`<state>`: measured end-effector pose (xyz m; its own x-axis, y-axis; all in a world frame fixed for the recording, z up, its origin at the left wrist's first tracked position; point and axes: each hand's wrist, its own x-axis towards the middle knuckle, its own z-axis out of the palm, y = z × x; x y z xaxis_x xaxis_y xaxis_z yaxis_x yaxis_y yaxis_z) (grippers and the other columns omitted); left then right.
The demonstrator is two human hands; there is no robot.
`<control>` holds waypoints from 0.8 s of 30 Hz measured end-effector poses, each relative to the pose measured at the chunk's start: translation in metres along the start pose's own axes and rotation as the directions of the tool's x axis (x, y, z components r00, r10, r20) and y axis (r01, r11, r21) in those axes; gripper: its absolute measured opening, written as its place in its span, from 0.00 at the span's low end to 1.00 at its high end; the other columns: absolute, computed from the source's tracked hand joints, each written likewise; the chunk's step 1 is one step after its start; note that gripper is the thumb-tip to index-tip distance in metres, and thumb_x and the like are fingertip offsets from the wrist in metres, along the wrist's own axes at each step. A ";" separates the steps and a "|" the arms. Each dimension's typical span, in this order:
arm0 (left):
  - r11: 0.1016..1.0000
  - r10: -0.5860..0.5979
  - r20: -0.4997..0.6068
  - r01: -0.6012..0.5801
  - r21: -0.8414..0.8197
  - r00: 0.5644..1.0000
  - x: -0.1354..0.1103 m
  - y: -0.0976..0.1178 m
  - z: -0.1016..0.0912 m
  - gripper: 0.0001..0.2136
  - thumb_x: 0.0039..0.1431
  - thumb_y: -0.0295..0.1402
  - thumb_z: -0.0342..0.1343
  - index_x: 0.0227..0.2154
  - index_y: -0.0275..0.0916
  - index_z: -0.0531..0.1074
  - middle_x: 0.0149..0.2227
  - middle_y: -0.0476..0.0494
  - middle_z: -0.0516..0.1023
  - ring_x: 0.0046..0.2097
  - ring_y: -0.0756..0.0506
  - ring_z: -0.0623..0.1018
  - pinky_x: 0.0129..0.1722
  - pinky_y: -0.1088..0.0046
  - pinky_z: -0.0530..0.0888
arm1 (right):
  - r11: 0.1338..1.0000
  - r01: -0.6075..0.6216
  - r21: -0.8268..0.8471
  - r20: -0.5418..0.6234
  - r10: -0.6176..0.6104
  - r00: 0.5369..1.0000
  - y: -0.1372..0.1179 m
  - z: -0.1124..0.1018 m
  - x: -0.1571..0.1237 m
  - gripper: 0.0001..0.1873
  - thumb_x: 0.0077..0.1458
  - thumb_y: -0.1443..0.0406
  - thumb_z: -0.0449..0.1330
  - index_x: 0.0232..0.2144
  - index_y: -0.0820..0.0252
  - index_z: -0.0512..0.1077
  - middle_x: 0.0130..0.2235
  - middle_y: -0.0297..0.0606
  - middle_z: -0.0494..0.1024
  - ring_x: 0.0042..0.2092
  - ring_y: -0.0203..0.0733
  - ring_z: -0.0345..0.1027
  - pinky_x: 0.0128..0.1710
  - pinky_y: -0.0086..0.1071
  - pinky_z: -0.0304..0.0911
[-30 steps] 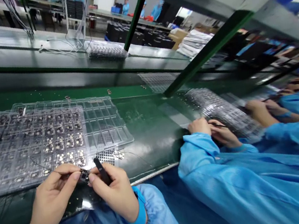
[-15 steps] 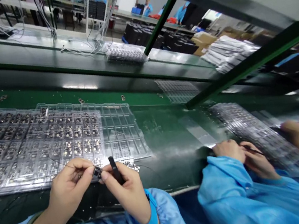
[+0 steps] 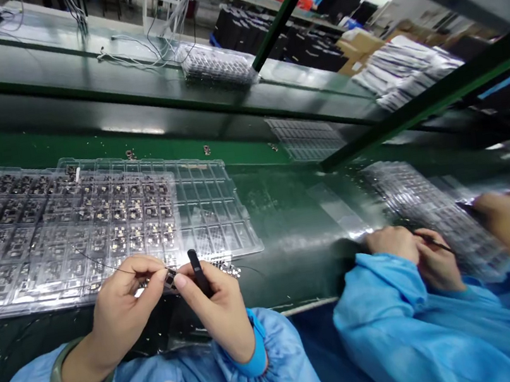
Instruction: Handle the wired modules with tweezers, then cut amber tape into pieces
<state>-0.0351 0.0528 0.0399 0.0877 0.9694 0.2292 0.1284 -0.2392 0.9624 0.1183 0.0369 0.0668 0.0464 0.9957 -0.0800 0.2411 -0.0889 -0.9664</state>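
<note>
Between the fingertips of my left hand (image 3: 126, 306) a small dark circuit board (image 3: 170, 276) is pinched. A thin black wire (image 3: 97, 260) trails from these fingers over the trays. My right hand (image 3: 219, 305) is closed around black tweezers (image 3: 198, 269), whose broad end points up; the tips are hidden. Its thumb and fingertips meet the board's right side. Just beyond both hands lies a clear plastic tray (image 3: 233, 204) with compartments, partly overlapped by trays full of small circuit boards (image 3: 116, 208). A patch of small white pieces (image 3: 228, 268) shows beside my right hand.
To the right, a co-worker's hands (image 3: 412, 253) hold a thin dark tool near stacked clear trays (image 3: 435, 215). A green post (image 3: 371, 132) slants over the bench. Loose boards (image 3: 129, 155) and another clear tray (image 3: 307, 135) lie farther back on the green mat (image 3: 276, 207).
The view has tipped down a little, so the bench appears higher. My hands stay together at the board, which looks slightly turned. The wire now shows more plainly.
</note>
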 end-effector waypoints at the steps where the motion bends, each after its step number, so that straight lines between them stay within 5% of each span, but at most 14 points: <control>1: 1.000 0.006 0.005 -0.006 0.005 1.000 -0.001 0.000 -0.001 0.07 0.61 0.23 0.56 0.36 0.43 0.71 0.35 0.54 0.77 0.37 0.56 0.78 0.39 0.87 0.74 | 1.000 0.000 0.007 -0.005 0.000 1.000 0.000 0.000 -0.001 0.10 0.54 0.60 0.61 0.29 0.61 0.75 0.24 0.34 0.74 0.26 0.37 0.65 0.27 0.29 0.61; 11: 0.990 0.142 0.092 -0.139 -0.033 0.986 -0.002 -0.003 -0.006 0.08 0.62 0.22 0.54 0.36 0.42 0.72 0.35 0.50 0.77 0.41 0.51 0.77 0.44 0.78 0.73 | 0.990 -0.016 0.141 -0.050 0.024 0.998 0.004 -0.001 -0.009 0.07 0.54 0.62 0.63 0.30 0.60 0.77 0.27 0.36 0.81 0.30 0.41 0.76 0.32 0.31 0.70; 24: 0.998 -0.015 0.067 0.011 0.067 0.998 -0.009 0.000 -0.004 0.03 0.62 0.28 0.55 0.35 0.40 0.74 0.34 0.47 0.78 0.37 0.50 0.78 0.39 0.77 0.74 | 0.999 0.045 -0.003 -0.075 -0.045 0.996 0.010 -0.001 -0.018 0.08 0.55 0.61 0.62 0.30 0.60 0.77 0.27 0.36 0.78 0.29 0.41 0.73 0.31 0.32 0.67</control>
<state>-0.0397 0.0442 0.0383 0.1522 0.9670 0.2043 0.1952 -0.2320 0.9529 0.1203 0.0176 0.0591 0.1077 0.9940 -0.0184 0.2454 -0.0445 -0.9684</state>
